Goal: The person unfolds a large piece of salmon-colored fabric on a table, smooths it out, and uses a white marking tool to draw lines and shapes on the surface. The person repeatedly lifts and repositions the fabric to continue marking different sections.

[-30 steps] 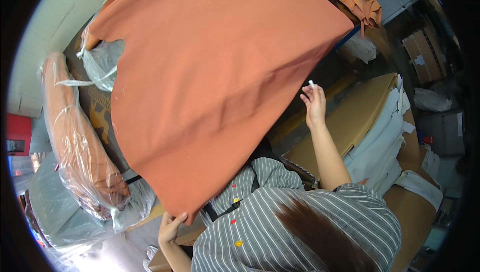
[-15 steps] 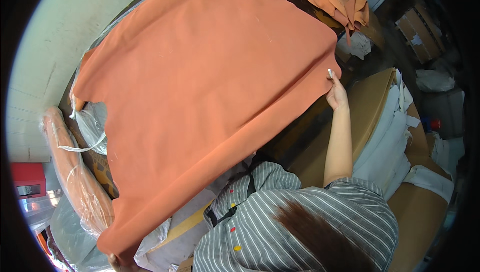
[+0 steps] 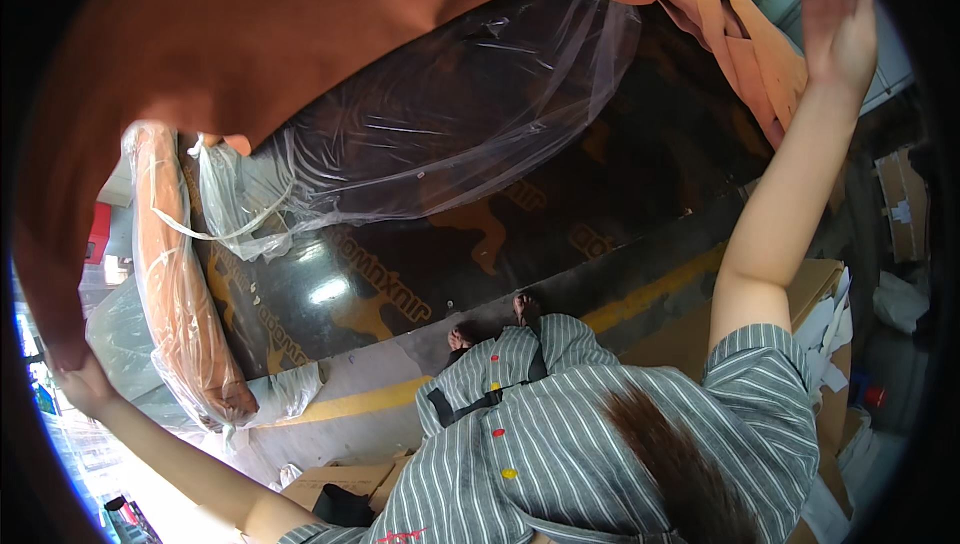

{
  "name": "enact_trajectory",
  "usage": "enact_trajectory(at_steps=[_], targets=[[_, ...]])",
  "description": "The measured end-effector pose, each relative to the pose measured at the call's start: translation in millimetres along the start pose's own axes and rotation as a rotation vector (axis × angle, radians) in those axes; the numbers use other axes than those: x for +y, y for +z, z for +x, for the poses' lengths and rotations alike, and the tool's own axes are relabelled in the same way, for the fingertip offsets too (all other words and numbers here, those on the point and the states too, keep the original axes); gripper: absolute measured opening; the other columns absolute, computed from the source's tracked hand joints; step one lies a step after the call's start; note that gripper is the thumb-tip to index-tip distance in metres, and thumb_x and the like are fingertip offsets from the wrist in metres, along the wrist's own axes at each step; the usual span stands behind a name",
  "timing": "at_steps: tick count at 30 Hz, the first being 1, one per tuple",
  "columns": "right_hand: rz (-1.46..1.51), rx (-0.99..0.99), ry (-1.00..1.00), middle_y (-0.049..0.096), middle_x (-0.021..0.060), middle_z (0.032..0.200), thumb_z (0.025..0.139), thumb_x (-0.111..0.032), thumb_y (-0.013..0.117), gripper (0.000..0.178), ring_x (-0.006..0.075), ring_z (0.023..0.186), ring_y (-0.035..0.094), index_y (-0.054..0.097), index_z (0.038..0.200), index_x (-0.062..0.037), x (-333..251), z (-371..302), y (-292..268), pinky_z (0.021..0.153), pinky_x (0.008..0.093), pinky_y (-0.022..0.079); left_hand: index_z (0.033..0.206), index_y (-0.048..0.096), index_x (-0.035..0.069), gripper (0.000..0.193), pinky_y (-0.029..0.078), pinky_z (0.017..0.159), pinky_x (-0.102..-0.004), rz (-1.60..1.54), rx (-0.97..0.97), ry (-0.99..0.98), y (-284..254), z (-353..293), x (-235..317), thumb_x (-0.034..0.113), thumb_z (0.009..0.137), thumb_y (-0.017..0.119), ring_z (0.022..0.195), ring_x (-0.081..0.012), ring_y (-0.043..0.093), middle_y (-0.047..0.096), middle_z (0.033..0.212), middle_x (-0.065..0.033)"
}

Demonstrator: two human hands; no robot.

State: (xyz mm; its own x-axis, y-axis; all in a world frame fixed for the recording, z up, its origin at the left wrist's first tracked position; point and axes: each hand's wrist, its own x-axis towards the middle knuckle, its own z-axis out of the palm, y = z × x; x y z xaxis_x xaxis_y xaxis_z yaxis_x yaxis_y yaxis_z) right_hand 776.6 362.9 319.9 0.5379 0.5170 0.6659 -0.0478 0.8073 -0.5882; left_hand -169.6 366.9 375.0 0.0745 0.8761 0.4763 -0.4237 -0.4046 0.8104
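While the left hand [image 3: 88, 386] reaches far out to the side, its fingers look closed on the hanging corner of a big orange-brown sheet [image 3: 250, 34], though the dim rim keeps me from making out each fingertip. From where I stand it looks like a halfway point: the near part of the sheet is up in the air, and no part that I can see lies flat yet.

From the left fingers the sheet climbs, then sweeps away to the right in one broad sagging span. Its far tip ends well short of the right hand [image 3: 840, 39], whose fingers are stretched apart with none of the sheet between them; their tips are hard to read at the edge.

To the right of the left fingers stands a plastic-wrapped roll [image 3: 180, 274]. Beyond it, between the two hands' fingers and lower than the sheet, clear film [image 3: 450, 104] covers part of a dark patterned surface [image 3: 620, 174]. Just left of the right fingers, and below them, hangs a bunched orange cloth [image 3: 770, 74].
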Motion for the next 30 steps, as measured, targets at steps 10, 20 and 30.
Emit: enact_trajectory(at_steps=[10,20,30], targets=[[-0.406,0.226,0.846,0.066,0.0028,0.094,0.102,-0.027,0.063,0.026,0.0108,0.082,0.063,0.068,0.108,-0.0022,114,-216,-140,0.071,0.03,0.056,0.13,0.057,-0.003,0.047,0.051,0.1,-0.0419,0.401,0.96,-0.698,31,-161,-268,0.03,0.096,0.059,0.116,-0.0274,0.062,0.063,0.128,-0.0159],[-1.416,0.278,0.158,0.056,0.0127,0.135,0.102,-0.026,0.063,0.028,0.0207,0.126,0.052,0.07,0.105,0.0008,88,-254,-118,0.105,0.0371,0.042,0.126,0.063,-0.003,0.043,0.048,0.098,-0.033,0.777,0.702,-0.798,5,-242,-294,0.03,0.098,0.058,0.112,-0.0194,0.062,0.067,0.123,-0.0116],[-0.138,-0.283,0.929,0.067,0.0057,0.104,0.097,0.001,0.062,0.015,0.013,0.101,0.065,0.062,0.112,0.0005,148,-320,73,0.087,0.0272,0.053,0.124,0.064,-0.007,0.041,0.051,0.095,-0.0313,0.984,0.751,-0.786,23,-257,-289,0.022,0.097,0.07,0.105,-0.0188,0.066,0.07,0.117,-0.0125]])
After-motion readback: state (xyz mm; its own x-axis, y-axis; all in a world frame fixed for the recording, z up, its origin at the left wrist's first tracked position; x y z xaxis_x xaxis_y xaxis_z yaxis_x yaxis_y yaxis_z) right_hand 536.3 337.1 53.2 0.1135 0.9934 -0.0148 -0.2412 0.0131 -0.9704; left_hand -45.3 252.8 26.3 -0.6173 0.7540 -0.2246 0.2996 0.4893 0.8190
